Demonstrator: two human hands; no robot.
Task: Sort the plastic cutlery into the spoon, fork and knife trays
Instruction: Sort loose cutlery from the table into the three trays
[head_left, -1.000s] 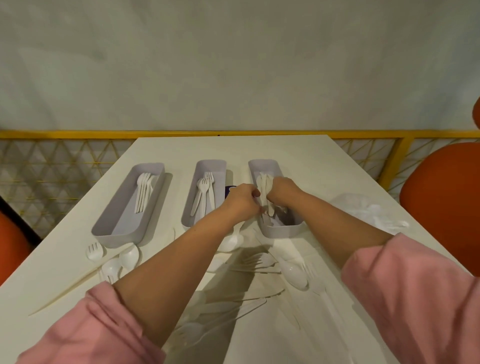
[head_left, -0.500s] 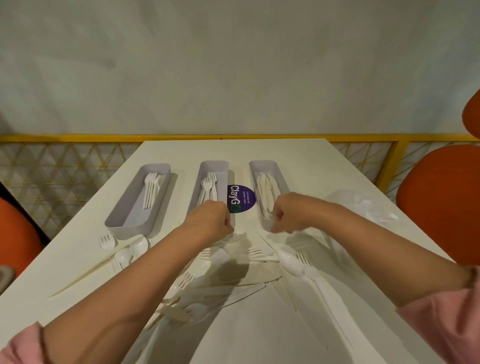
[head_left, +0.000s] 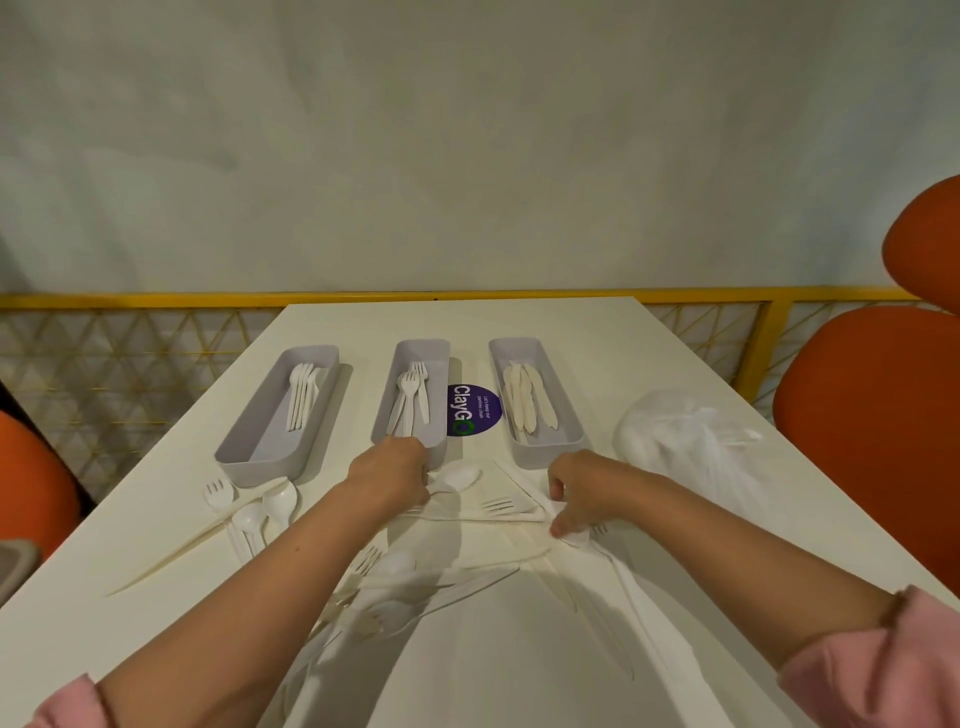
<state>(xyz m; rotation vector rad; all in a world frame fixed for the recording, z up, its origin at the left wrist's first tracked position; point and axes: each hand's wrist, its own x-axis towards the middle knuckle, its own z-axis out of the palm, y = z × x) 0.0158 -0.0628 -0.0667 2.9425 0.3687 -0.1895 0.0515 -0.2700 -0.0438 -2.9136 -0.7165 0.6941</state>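
Mostly hidden: left hand (head_left: 389, 475) fingertips, under knuckles; loose cutlery (head_left: 390, 607) blurs together.

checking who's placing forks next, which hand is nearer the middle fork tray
Left. The left hand is right at the near end of the fork tray; the right hand is further off, in front of the knife tray.

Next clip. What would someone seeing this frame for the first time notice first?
Probably the scatter of loose white cutlery across the near half of the white table, with the left hand and right hand both down in it. Next, the row of three grey trays beyond the hands, a purple ClayGo sticker between the middle and right ones, and the orange chairs at the right.
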